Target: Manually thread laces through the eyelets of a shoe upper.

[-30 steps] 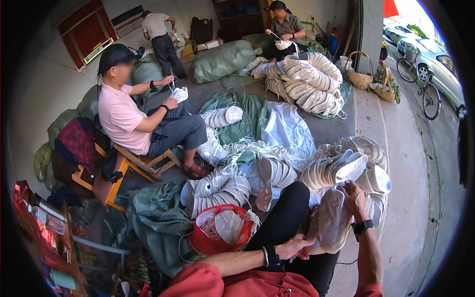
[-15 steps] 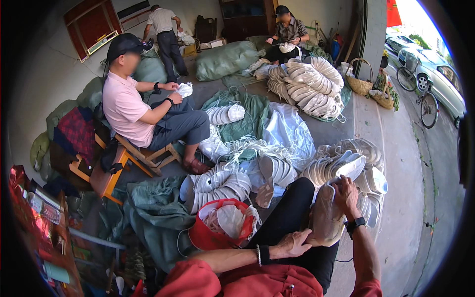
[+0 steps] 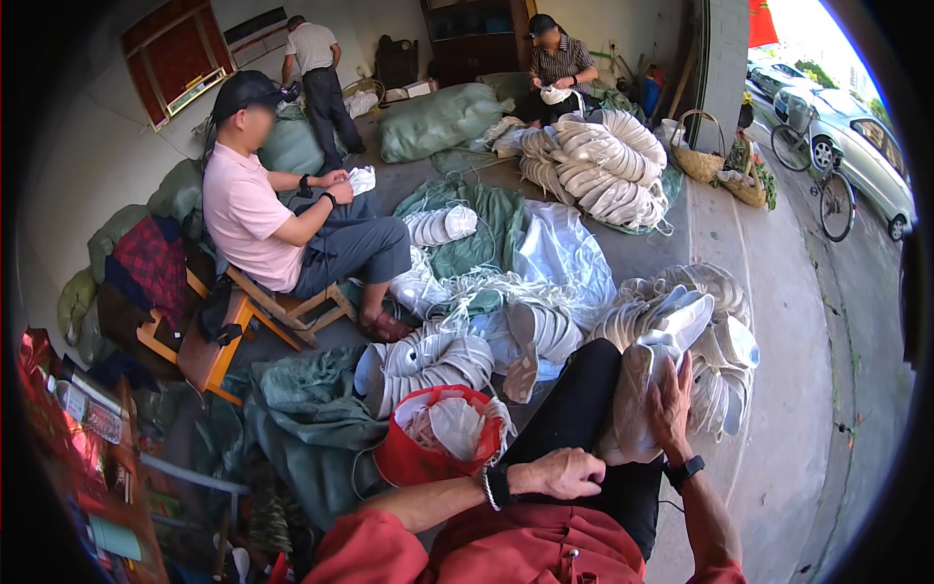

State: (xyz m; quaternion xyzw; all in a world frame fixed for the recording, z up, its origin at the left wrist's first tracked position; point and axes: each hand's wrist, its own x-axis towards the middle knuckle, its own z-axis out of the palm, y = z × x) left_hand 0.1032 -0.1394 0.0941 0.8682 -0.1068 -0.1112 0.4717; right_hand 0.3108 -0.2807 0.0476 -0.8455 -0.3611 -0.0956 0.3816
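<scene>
A beige-white shoe upper (image 3: 630, 409) rests upright over my right knee, its opening at the far end. Flat against its right side lies my right hand (image 3: 669, 407), fingers stretched out and pointing away from me. My left hand (image 3: 562, 474) is closed above my lap, just left of the upper's near end and apart from it. Whatever its curled fingers hold, if anything, is too small to make out. Just beyond the upper stand nested rows of similar shoe uppers (image 3: 728, 336).
Left of my knee sits a red bag (image 3: 394, 443) with pale pieces inside. More nested uppers (image 3: 438, 368) and white laces (image 3: 496, 287) lie ahead. A person in pink (image 3: 248, 195) sits at left; two others are farther back. Bicycle (image 3: 822, 170) and cars stand outside.
My left hand has drawn back leftward from the upper's near end and curled closed. My right hand has let go of the upper's far edge and flattened along its side.
</scene>
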